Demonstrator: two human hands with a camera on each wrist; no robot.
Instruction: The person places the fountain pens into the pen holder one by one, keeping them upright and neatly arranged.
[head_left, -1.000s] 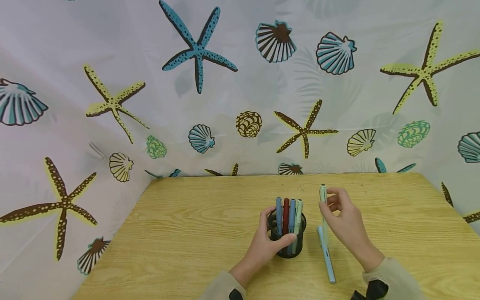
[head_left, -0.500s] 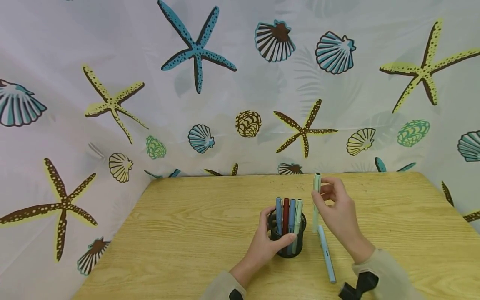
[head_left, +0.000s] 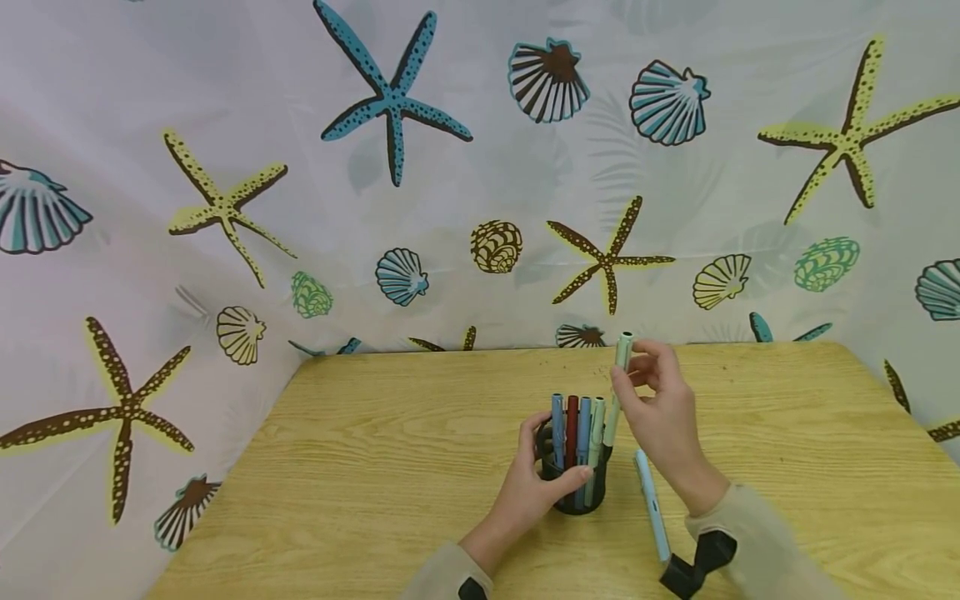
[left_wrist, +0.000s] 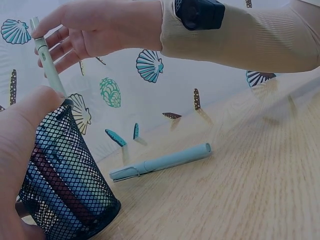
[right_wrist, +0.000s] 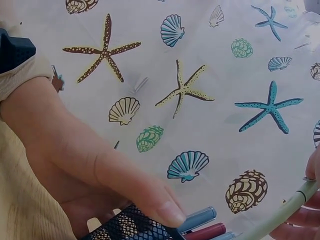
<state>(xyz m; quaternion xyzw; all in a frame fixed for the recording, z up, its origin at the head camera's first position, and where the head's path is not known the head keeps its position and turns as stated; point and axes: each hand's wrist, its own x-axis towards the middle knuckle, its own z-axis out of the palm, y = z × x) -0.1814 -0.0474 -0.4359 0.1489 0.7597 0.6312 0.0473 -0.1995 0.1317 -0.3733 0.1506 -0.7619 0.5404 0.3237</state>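
Observation:
A black mesh pen cup [head_left: 573, 479] [left_wrist: 62, 185] stands on the wooden table [head_left: 375, 475], gripped around its side by my left hand [head_left: 536, 483]. Several pens stand in it: blue, red, blue and pale green [head_left: 577, 425]. My right hand [head_left: 656, 408] pinches a pale green pen [head_left: 617, 387] [left_wrist: 47, 62] near its top, holding it upright with its lower end at the cup's right rim. A light blue pen [head_left: 652, 508] [left_wrist: 160, 162] lies on the table right of the cup.
A curtain printed with starfish and shells [head_left: 390, 100] hangs behind and to the left of the table. The table's far edge [head_left: 570, 348] meets the curtain. Bare wood extends on both sides of the cup.
My right hand has carried the pale green pen up and to the left, from beside the lying blue pen to the cup's right rim. The left hand and cup stayed put.

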